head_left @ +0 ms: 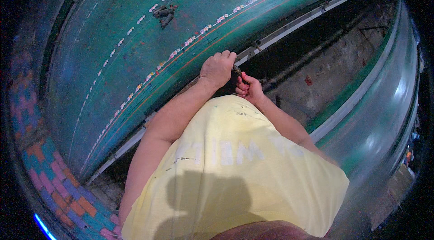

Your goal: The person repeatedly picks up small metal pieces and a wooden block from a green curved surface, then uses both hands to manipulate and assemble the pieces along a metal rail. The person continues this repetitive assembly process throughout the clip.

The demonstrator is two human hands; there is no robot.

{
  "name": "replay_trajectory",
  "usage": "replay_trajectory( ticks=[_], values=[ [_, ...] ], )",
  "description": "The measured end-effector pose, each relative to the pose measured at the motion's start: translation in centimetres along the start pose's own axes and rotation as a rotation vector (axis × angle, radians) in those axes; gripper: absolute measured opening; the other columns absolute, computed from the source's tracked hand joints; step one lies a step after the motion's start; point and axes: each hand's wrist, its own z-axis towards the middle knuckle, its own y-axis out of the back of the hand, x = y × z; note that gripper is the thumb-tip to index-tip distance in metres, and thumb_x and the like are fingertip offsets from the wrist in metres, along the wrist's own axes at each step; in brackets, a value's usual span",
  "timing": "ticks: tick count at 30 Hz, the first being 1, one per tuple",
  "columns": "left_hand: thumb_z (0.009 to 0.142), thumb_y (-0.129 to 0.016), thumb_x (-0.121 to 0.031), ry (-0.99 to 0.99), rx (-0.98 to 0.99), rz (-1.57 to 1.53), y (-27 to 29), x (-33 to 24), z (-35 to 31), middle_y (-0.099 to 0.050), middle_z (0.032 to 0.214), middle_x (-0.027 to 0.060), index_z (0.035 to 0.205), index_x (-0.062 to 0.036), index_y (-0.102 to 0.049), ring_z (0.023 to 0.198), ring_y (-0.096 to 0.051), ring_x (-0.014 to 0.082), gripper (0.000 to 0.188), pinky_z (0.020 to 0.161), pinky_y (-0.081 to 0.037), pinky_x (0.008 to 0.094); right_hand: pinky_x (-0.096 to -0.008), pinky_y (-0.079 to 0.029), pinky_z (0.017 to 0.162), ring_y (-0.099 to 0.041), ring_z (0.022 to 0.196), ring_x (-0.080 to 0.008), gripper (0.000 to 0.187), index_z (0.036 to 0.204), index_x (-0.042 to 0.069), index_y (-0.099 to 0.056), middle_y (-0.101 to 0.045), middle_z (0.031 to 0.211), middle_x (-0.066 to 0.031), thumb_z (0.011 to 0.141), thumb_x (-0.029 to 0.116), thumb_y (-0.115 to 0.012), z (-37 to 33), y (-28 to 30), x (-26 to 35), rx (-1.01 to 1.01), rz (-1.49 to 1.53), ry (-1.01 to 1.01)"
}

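Observation:
My left hand (219,68) is closed at the near edge of a long green table (135,50), beside its pale metal rail (282,27). Just to its right, my right hand (249,87) is curled with the thumb upward. A small dark metal piece (236,71) shows between the two hands, and the right fingers close around its lower end. Its exact kind is too small and dark to make out. Whatever the left fingers grip is hidden by the hand. On the rail, past my hands, sits a short dark round stub (257,43).
Several dark cylindrical pieces (165,15) lie in a heap on the green surface, among rows of small pale printed marks (205,29). Behind a dark gap and concrete floor (312,82), a second green table (384,109) runs along the right. Stacked coloured blocks (68,190) stand at lower left.

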Motion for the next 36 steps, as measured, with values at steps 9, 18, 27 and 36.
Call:
replay_trajectory(
  ticks=[9,18,27,36],
  values=[
    [0.094,-0.082,-0.024,0.149,-0.037,-0.064,0.8,-0.1,-1.7,-0.074,0.125,0.0169,0.142,-0.0111,-0.063,0.109,-0.077,0.0431,0.053,0.092,-0.064,0.0564,-0.0337,-0.037,0.054,-0.05,0.061,-0.0113,0.025,0.102,0.015,-0.072,-0.057,0.071,0.0054,0.108,0.039,-0.078,-2.0,0.5,1.1,-0.279,-0.651,0.373],
    [0.091,-0.087,-0.031,0.287,0.089,-0.061,1.5,1.2,-4.1,-0.079,0.125,0.021,0.143,-0.0105,-0.063,0.11,-0.078,0.0454,0.06,0.095,-0.063,0.0587,-0.0339,-0.047,0.074,-0.057,0.081,-0.0125,0.024,0.103,0.006,-0.069,-0.064,0.087,0.0013,0.109,0.028,-0.075,1.8,0.9,1.1,-0.478,-0.877,1.263],
    [0.09,-0.089,-0.028,0.298,0.122,-0.096,2.1,1.3,-3.8,-0.08,0.12,0.0211,0.13,-0.0076,-0.064,0.114,-0.078,0.0438,0.052,0.099,-0.063,0.0562,-0.0358,-0.053,0.081,-0.067,0.086,-0.0204,0.021,0.111,0.001,-0.069,-0.07,0.09,-0.0061,0.109,0.021,-0.075,1.9,-1.2,0.1,-0.36,-1.148,1.503],
    [0.09,-0.089,-0.028,0.284,0.132,-0.095,2.2,1.7,-4.0,-0.08,0.12,0.0218,0.133,-0.0077,-0.064,0.116,-0.078,0.0442,0.053,0.099,-0.062,0.0562,-0.046,-0.057,0.089,-0.07,0.094,-0.0328,0.016,0.115,0.001,-0.072,-0.073,0.1,-0.0175,0.104,0.011,-0.076,1.7,-2.4,0.5,-0.365,-1.258,1.317]
  ],
)
